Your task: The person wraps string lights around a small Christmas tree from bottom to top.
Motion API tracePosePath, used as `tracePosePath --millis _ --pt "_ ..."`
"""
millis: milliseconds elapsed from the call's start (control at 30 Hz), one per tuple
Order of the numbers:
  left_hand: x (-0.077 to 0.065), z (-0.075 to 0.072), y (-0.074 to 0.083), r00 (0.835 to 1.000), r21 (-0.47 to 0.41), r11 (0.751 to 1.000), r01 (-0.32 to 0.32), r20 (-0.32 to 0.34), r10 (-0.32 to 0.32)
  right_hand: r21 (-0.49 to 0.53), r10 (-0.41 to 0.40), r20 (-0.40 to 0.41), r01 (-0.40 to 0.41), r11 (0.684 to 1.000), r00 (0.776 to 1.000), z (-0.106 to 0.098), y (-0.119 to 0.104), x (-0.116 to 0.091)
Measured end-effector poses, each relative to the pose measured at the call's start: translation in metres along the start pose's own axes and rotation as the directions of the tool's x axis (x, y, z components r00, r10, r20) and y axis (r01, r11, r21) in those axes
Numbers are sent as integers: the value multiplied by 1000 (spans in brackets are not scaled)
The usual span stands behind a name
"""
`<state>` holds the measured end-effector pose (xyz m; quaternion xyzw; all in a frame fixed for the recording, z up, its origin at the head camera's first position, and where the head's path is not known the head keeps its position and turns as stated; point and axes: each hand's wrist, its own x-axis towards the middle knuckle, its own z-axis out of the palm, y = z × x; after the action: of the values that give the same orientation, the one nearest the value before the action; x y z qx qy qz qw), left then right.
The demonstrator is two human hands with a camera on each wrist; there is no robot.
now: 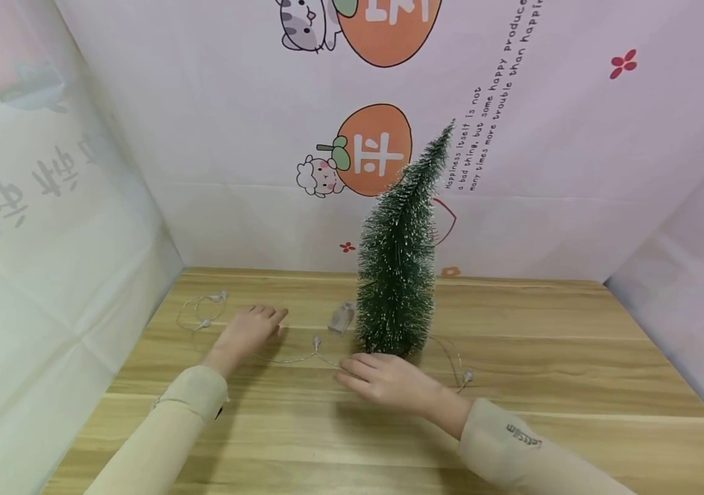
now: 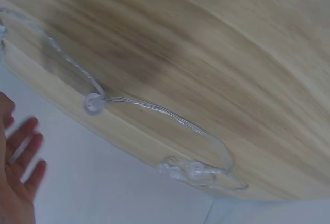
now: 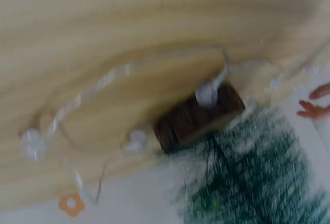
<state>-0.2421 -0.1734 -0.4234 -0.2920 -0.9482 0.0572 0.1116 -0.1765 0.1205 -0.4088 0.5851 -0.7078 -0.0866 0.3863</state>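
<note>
A small green artificial Christmas tree point(image 1: 397, 275) with frosted tips stands upright on the table. Its brown base point(image 3: 191, 121) shows in the right wrist view. A thin clear wire of fairy lights point(image 1: 293, 360) runs across the wood, with round clear bulbs point(image 2: 93, 104) along it. My right hand point(image 1: 392, 381), its fingers fairly straight, is in front of the tree's foot and overlaps the wire there. At the left, my left hand point(image 1: 249, 335) is over the wire with loosely bent fingers point(image 2: 26, 141) and nothing between them.
A small clear box point(image 1: 342, 317) lies left of the tree. More wire and bulbs point(image 1: 203, 322) are looped at the table's back left, and another bulb point(image 1: 467, 376) lies right of the tree. A printed white cloth point(image 1: 253, 227) hangs behind the wooden table point(image 1: 544, 344).
</note>
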Motion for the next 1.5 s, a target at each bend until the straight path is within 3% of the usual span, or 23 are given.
tracePosePath --millis 100,267,400,467,700,800,1033,1267,1367,1500 --pt "-2 3 1 997 10 997 -75 -17 75 12 62 141 -64 998 988 7 -9 -1" --pt "-5 10 4 987 -9 990 -143 -71 142 34 150 397 -177 984 906 15 -20 -4" --pt "-8 15 7 980 -8 982 -187 -69 186 24 155 491 -191 981 857 24 -25 -8" --pt "-10 16 9 980 -25 981 -194 -43 193 17 154 509 -189 982 847 29 -27 -10" --pt "-15 20 14 979 -63 977 -203 15 204 4 214 519 -253 968 828 37 -37 -8" --pt "-15 20 16 974 -49 972 -228 -7 228 -9 250 511 -285 958 823 38 -40 -6" --pt "-13 25 19 959 -14 962 -274 -82 272 -35 252 481 -269 963 840 44 -42 -6" --pt "-12 27 21 945 21 953 -302 -123 303 32 238 490 -290 956 839 42 -42 -1" --pt "-12 26 21 937 84 945 -316 -131 325 60 247 488 -315 947 837 42 -41 0" --pt "-12 24 21 937 123 942 -311 -129 326 87 261 483 -342 936 836 43 -42 1"
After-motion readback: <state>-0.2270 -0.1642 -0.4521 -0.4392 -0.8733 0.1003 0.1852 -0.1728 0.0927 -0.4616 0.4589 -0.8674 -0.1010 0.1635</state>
